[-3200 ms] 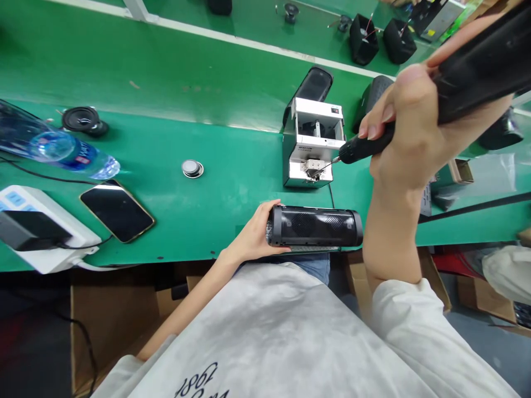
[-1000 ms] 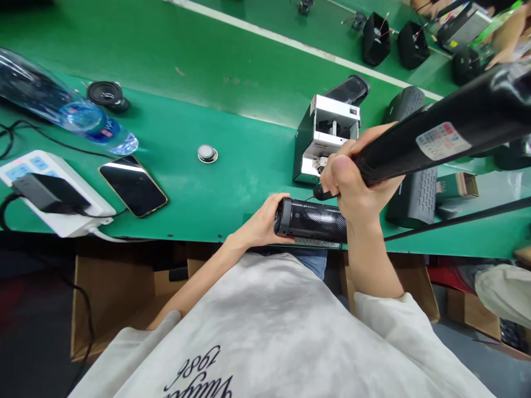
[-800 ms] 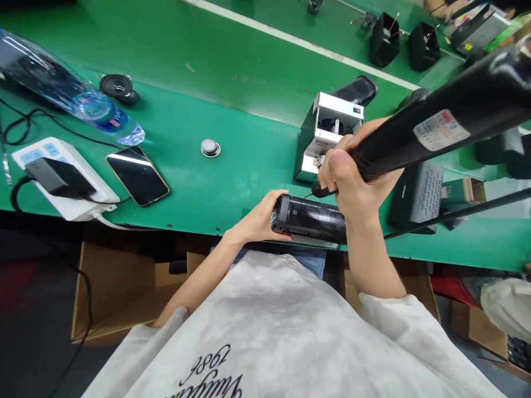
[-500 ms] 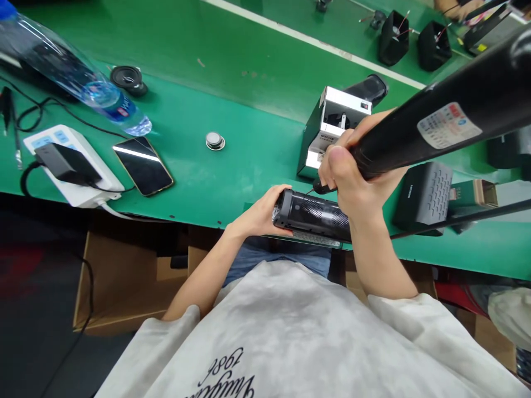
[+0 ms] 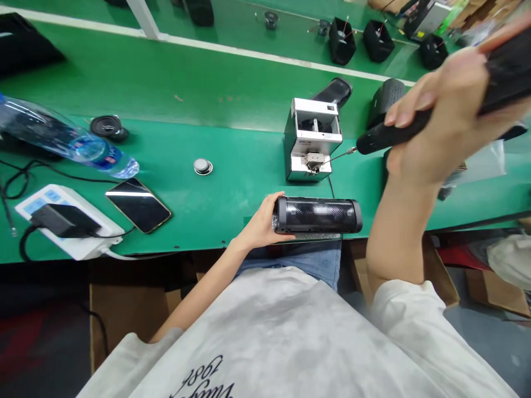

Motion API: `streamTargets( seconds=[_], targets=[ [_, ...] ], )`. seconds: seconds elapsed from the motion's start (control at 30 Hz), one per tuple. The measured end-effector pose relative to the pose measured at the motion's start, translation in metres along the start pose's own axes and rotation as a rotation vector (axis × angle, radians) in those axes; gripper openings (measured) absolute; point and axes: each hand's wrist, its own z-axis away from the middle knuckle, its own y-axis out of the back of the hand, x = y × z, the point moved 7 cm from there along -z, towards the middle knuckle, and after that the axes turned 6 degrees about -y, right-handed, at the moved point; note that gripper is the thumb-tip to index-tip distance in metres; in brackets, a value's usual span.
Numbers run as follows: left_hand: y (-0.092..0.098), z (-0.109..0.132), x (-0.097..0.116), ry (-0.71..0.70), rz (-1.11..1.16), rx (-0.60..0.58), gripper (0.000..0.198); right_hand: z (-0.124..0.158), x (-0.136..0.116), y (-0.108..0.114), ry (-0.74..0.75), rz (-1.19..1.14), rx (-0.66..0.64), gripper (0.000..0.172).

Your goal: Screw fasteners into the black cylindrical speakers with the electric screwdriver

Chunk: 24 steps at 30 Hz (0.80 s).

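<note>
I see left hand [image 5: 264, 225] pinching one end of the speaker [image 5: 321, 215] at the bench's [image 5: 232, 188] near edge. Right hand [image 5: 446, 113] wraps the screwdriver [image 5: 384, 136], bit at metal box [image 5: 315, 143] left of it. Beyond both: black tubs [image 5: 344, 53], thin wires [image 5: 344, 31] inside.

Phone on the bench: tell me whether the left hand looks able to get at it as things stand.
Probably not as things stand: the left hand grips one end of the black cylindrical device. Were it freed, the way looks open, with nothing standing between it and the phone.
</note>
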Motion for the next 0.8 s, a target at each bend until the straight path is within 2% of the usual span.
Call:
streamTargets(
  seconds=[0.07, 0.13, 0.43, 0.5, 0.67, 0.8],
  targets=[
    [0.001, -0.001, -0.001, 0.012, 0.0, -0.006, 0.123, -0.001, 0.009, 0.001, 0.114, -0.083, 0.011, 0.053],
    [0.001, -0.001, -0.001, 0.014, -0.001, -0.008, 0.122, 0.001, 0.024, -0.005, 0.089, -0.05, -0.046, 0.054],
    [0.002, 0.001, 0.005, 0.028, -0.007, 0.006, 0.12, 0.011, 0.05, -0.02, -0.01, 0.112, -0.053, 0.072],
    [0.002, 0.001, 0.006, 0.03, -0.005, 0.007, 0.119, 0.009, 0.053, -0.018, -0.006, 0.122, -0.02, 0.067],
    [0.003, 0.001, 0.005, 0.047, 0.001, 0.001, 0.121, 0.003, 0.054, -0.019, -0.082, 0.181, -0.064, 0.026],
    [0.002, 0.001, 0.004, 0.058, -0.005, -0.002, 0.121, 0.006, 0.05, -0.018, -0.119, 0.164, -0.137, 0.026]
  ],
)
